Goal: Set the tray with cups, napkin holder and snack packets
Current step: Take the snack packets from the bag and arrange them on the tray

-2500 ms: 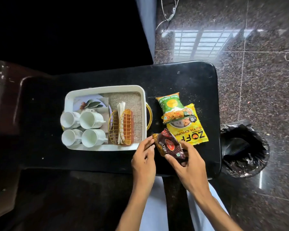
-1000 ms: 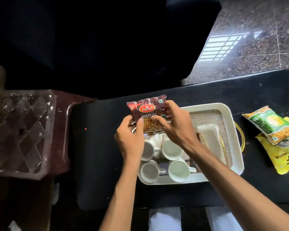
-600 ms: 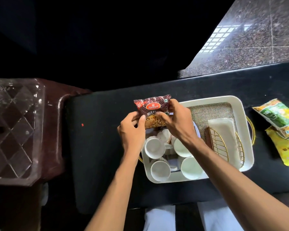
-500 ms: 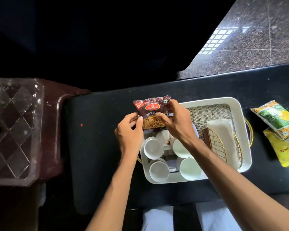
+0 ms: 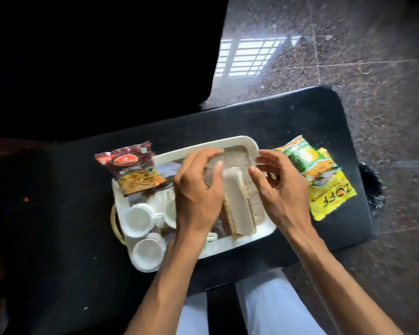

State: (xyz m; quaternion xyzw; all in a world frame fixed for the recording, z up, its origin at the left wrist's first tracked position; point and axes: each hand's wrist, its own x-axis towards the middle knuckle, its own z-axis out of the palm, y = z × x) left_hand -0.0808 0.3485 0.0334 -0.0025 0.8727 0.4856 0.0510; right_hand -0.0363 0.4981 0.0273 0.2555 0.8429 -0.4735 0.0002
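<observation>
A white tray (image 5: 237, 141) lies on the black table (image 5: 58, 213). White cups (image 5: 138, 220) fill its left end, partly hidden by my left hand. A dark red mixture packet (image 5: 131, 168) leans on the tray's far left corner, over the cups. The gold wire napkin holder with white napkins (image 5: 237, 204) stands in the tray's right half. My left hand (image 5: 198, 192) hovers just left of the holder and my right hand (image 5: 278, 189) just right of it, both with fingers spread and holding nothing. A green packet (image 5: 305, 160) lies on a yellow packet (image 5: 331, 197) right of the tray.
A black bin bag (image 5: 373, 189) shows past the table's right edge. Polished stone floor (image 5: 348, 56) lies beyond, with my white trousers (image 5: 264, 305) below the table's near edge. A gold tray handle (image 5: 115, 221) sticks out on the left.
Both hands let go of the dark red packet, which now rests at the tray's far left corner. They moved right to either side of the napkin holder.
</observation>
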